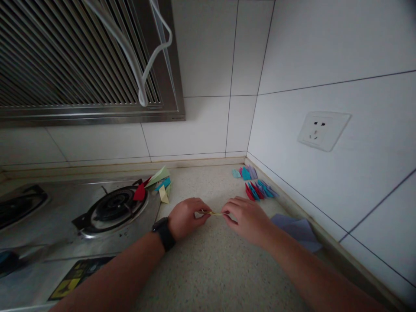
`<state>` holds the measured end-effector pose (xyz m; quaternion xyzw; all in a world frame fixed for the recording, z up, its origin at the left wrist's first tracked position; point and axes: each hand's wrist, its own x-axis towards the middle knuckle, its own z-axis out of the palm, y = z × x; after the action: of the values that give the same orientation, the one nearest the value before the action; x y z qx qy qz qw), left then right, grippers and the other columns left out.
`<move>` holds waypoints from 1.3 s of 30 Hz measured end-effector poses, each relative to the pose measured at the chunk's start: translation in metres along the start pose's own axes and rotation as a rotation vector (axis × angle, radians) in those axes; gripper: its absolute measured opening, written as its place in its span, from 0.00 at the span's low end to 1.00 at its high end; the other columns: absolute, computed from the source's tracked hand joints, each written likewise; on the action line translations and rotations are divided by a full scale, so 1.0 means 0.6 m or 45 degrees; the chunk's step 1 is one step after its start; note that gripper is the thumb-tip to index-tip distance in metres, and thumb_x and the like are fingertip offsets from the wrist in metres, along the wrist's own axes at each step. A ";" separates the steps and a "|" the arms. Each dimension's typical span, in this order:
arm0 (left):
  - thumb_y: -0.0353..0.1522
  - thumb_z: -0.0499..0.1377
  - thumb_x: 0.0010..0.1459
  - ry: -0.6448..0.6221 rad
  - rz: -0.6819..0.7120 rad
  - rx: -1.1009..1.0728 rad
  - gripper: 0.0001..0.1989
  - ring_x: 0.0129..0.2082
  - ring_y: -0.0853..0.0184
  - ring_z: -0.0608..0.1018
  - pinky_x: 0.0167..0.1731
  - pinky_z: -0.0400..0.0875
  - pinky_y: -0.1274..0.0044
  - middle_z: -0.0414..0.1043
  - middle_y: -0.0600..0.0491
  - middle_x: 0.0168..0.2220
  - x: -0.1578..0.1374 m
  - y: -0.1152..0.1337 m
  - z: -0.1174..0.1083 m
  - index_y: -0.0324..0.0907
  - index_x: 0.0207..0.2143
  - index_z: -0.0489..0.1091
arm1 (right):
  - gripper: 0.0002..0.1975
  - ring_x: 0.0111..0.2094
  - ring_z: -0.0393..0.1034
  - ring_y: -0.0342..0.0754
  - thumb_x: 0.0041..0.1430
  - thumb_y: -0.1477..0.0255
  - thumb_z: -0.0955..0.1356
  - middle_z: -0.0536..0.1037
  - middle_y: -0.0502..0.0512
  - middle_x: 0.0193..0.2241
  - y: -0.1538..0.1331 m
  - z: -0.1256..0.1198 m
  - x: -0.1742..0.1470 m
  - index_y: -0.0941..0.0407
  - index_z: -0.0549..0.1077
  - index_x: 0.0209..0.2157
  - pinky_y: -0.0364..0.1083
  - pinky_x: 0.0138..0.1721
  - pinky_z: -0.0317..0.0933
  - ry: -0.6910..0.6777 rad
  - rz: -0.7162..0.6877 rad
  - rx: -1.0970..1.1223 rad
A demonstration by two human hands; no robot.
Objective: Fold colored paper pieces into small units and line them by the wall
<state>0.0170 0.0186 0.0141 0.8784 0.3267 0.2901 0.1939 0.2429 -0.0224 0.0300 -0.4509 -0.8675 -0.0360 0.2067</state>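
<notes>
A thin yellowish folded piece of paper [214, 212], seen nearly edge-on, stretches between my two hands above the speckled countertop [195, 273]. My left hand [189, 213], with a dark watch on its wrist, pinches the left end between thumb and fingers. At the right end my right hand [245, 218] pinches it the same way. The fingers partly cover the paper, so its full shape is hidden. Beyond my right hand stand folded paper pieces [256, 190] in red, blue and purple, with a smaller group [246, 173] behind them.
Purple paper sheets [297, 232] lie beside my right forearm, near the wall. Left is a gas stove [130, 242] with a burner [115, 206]; red, green and yellow folded papers [164, 193] lie at its edge. A range hood [180, 115] with a white hose [143, 93] hangs above.
</notes>
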 end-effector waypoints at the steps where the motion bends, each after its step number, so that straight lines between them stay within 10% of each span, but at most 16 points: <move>1: 0.31 0.58 0.57 0.007 -0.018 -0.016 0.08 0.35 0.67 0.74 0.30 0.67 0.79 0.75 0.51 0.34 0.000 -0.001 0.000 0.43 0.37 0.76 | 0.03 0.35 0.67 0.46 0.57 0.76 0.67 0.75 0.52 0.31 0.001 0.000 0.000 0.55 0.73 0.32 0.45 0.39 0.57 0.008 0.013 0.015; 39: 0.39 0.67 0.48 0.085 -0.429 -1.092 0.14 0.18 0.77 0.64 0.18 0.57 0.83 0.69 0.55 0.21 -0.002 0.026 0.017 0.36 0.32 0.76 | 0.14 0.25 0.60 0.41 0.52 0.62 0.72 0.69 0.50 0.24 -0.049 0.023 0.006 0.59 0.71 0.32 0.43 0.28 0.51 -0.081 0.753 2.072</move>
<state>0.0301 0.0047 0.0141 0.6437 0.3216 0.3915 0.5736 0.2129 -0.0336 0.0225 -0.3707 -0.4763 0.6638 0.4418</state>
